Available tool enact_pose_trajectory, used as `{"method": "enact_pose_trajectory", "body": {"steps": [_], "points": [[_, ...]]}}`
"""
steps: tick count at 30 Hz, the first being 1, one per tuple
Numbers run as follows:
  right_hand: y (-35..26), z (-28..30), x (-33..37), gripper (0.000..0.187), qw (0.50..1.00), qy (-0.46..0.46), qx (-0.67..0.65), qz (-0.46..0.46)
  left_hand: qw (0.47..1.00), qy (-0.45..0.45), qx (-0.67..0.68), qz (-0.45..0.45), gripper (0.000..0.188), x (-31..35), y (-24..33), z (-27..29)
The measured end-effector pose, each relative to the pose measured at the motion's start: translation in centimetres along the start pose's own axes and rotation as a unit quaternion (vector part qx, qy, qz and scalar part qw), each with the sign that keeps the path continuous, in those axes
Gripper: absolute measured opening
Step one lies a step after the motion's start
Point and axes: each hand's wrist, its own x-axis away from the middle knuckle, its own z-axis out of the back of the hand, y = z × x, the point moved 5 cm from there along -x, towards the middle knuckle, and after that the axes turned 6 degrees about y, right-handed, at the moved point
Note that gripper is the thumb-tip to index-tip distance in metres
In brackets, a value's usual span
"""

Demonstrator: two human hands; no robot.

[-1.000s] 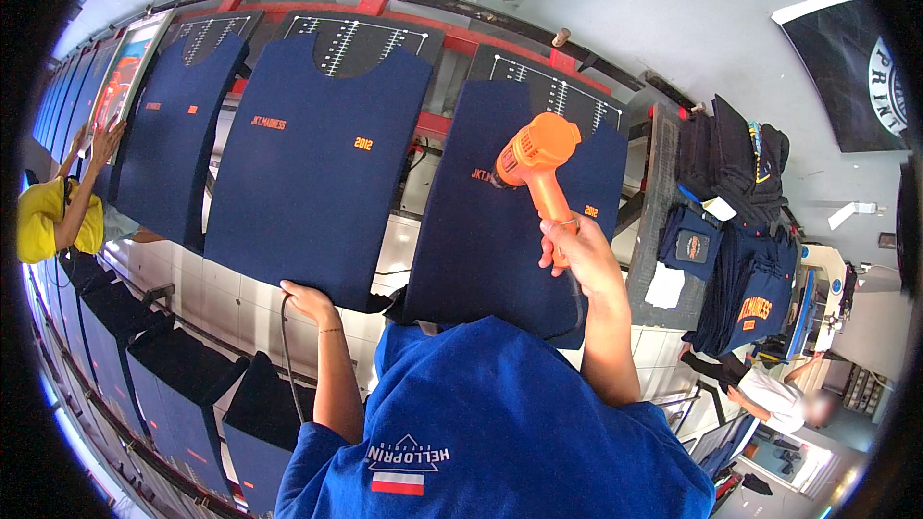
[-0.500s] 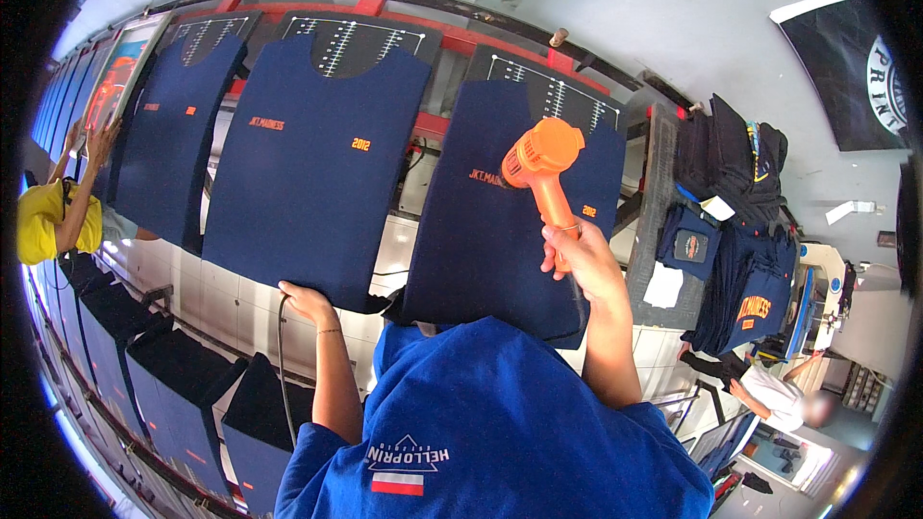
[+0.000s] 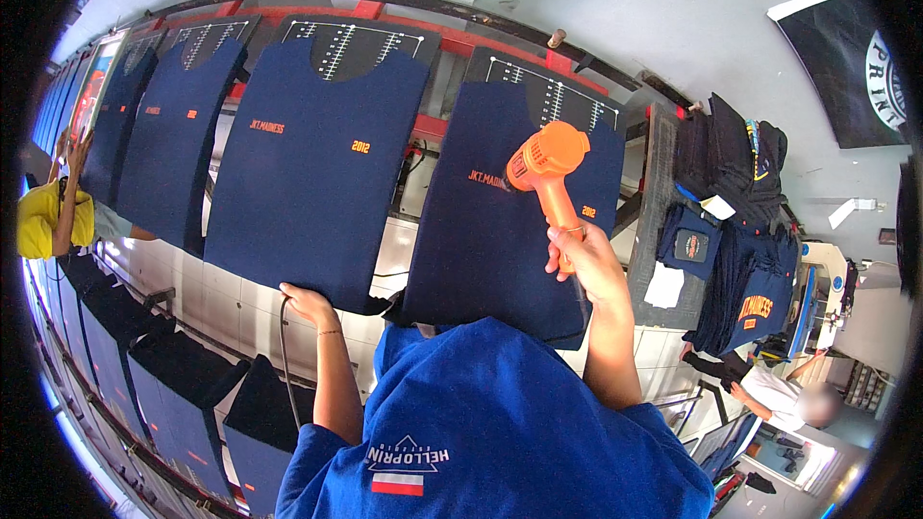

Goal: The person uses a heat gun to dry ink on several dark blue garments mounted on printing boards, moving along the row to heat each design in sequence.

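My right hand [image 3: 582, 259] grips the handle of an orange heat gun [image 3: 546, 159]. Its nozzle points at the orange print on a navy shirt [image 3: 500, 240] stretched over a printing board straight in front of me. My left hand [image 3: 306, 303] rests at the bottom edge of the neighbouring navy shirt [image 3: 308, 173]. A thin black cord [image 3: 283, 356] hangs down from this hand. My blue shirt [image 3: 490, 423] fills the lower middle of the view.
More navy shirts on boards [image 3: 173, 144] run off to the left, with another row lower left [image 3: 173, 404]. A person in yellow [image 3: 48, 221] works at the far left. Stacked dark shirts [image 3: 740, 269] lie on the right. Another person [image 3: 779, 394] stands lower right.
The heat gun has drifted slightly right and down over the shirt's print. My left hand has stayed at the shirt's lower edge.
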Motion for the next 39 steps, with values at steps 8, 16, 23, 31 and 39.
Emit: {"method": "enact_pose_trajectory", "body": {"steps": [8,16,23,31,39], "points": [[0.7,0.6,0.5,0.027,1.0,-0.004,0.001,0.01,0.999,0.015,0.034,0.01,0.062,-0.7,-0.8,0.0],[1.6,1.6,1.5,0.03,0.999,-0.004,-0.037,0.027,0.997,0.032,-0.067,-0.017,0.061,-0.7,-0.2,0.1],[3.9,-1.7,2.6,0.038,0.982,-0.087,-0.143,0.085,0.995,-0.007,-0.1,-0.013,0.063,-1.3,-0.6,0.5],[5.2,-7.4,10.6,0.036,0.949,-0.272,-0.137,0.08,0.976,-0.194,-0.082,0.048,0.077,-1.5,-6.5,3.2],[5.5,-7.5,12.5,0.058,0.929,-0.285,-0.019,0.236,0.896,-0.371,-0.231,0.084,0.06,3.7,-16.5,13.2]]}}
